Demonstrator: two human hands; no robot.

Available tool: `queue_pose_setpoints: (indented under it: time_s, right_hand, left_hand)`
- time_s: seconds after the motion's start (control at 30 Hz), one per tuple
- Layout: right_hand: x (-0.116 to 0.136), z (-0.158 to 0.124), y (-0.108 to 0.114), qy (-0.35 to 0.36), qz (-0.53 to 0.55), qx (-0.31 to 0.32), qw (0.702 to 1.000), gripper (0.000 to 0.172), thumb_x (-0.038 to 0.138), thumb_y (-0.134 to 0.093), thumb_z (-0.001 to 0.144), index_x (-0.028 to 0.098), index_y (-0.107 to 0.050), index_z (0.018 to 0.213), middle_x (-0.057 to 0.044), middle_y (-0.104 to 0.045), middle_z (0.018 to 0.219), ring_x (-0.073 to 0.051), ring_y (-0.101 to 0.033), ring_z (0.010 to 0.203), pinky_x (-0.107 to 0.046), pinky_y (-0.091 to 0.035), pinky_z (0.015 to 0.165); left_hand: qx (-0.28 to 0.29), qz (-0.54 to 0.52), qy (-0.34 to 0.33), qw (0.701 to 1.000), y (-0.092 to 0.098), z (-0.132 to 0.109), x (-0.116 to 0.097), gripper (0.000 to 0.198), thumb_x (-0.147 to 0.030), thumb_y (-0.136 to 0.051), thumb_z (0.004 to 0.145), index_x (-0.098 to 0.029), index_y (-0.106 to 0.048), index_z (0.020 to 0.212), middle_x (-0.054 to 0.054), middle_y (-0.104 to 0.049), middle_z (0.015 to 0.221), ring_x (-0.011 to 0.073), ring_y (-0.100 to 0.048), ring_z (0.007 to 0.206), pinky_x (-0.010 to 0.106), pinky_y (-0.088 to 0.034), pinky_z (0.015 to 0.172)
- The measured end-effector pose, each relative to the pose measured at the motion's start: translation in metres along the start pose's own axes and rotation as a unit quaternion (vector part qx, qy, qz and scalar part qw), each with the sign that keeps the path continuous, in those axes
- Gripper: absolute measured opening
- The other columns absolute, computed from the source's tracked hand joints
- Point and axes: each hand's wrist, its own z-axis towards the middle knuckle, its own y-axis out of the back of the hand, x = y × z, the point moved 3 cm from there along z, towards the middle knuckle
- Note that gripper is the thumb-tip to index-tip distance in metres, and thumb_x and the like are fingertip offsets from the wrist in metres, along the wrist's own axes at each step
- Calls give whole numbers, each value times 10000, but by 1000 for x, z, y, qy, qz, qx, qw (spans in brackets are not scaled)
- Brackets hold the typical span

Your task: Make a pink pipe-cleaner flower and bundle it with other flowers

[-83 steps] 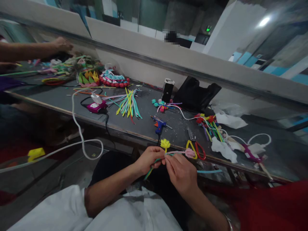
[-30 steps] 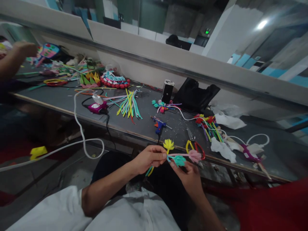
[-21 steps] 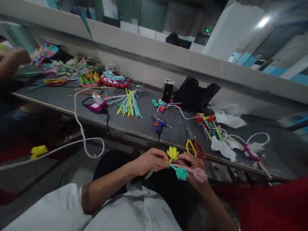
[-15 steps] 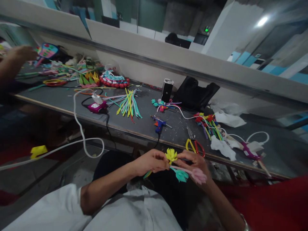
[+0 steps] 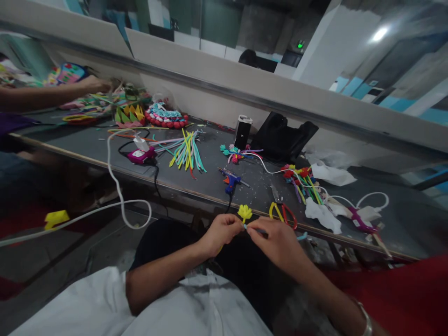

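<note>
Both my hands meet over my lap, just in front of the table edge. My left hand point(image 5: 224, 234) pinches the stem of a yellow fuzzy flower point(image 5: 245, 212), whose head stands above the fingertips. Beside it, my right hand point(image 5: 275, 240) is closed at the fingertips on a pale blue stem point(image 5: 245, 226). A light blue piece point(image 5: 301, 236) shows past the right hand's knuckles. Scissors point(image 5: 284, 215) with yellow and red handles lie at the table edge, and a blue glue gun point(image 5: 231, 181) rests farther in.
Fuzzy stems point(image 5: 189, 151) lie fanned on the table point(image 5: 210, 196). Farther right are a black bag point(image 5: 285, 137), a flower bundle point(image 5: 306, 179) and white paper point(image 5: 324, 214). A white cable point(image 5: 121, 200) loops off the edge. Another person's hand point(image 5: 94, 85) is at far left.
The pink and teal flowers no longer show at my hands. The yellow flower has moved slightly up and left. At the left, the other person's hand has reached farther right.
</note>
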Motion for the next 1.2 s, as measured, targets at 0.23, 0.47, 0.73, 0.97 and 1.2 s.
queue_pose_setpoints:
  time_s: [0.23, 0.47, 0.73, 0.97, 1.2]
  right_hand:
    - [21, -31, -47, 142, -266, -160, 940, 237, 107, -452, 922, 107, -680, 987, -49, -601, 637, -161, -533, 595, -301, -341, 528]
    - [11, -44, -48, 109, -229, -207, 945, 238, 143, -488, 937, 114, -674, 1082, -31, -590, 607, -140, -529, 566, -294, -362, 549]
    - [6, -46, -48, 29, -56, -238, 969, 243, 193, -536, 928, 159, -681, 1120, -66, -701, 808, -158, -636, 719, -280, -476, 702]
    - [-9, -47, -55, -44, 79, -266, 960, 181, 257, -569, 907, 182, -718, 838, -51, -705, 769, -156, -656, 694, -256, -515, 664]
    - [-24, -45, -54, -73, 187, -224, 954, 186, 318, -604, 862, 204, -702, 752, -8, -650, 653, -148, -606, 581, -243, -472, 535]
  left_hand:
    - [49, -175, 64, 981, -1, 5, 5, 282, -237, -698, 654, -163, -436, 583, -99, -319, 495, 13, -169, 408, 187, -95, 402]
    - [95, -216, 74, 969, -2, 2, 2, 293, -220, -713, 665, -161, -431, 610, -101, -309, 507, 10, -143, 415, 180, -90, 400]
    - [103, -170, 23, 980, 4, -4, -12, 270, -275, -759, 693, -148, -520, 687, -107, -336, 472, 6, -177, 391, 194, -92, 417]
    - [120, -129, 33, 984, 11, -6, -12, 219, -246, -772, 679, -130, -586, 687, -101, -332, 445, 10, -186, 383, 210, -80, 412]
    - [191, -133, 74, 970, 11, -12, -10, 161, -201, -760, 677, -122, -620, 673, -87, -365, 458, 9, -184, 386, 202, -102, 411]
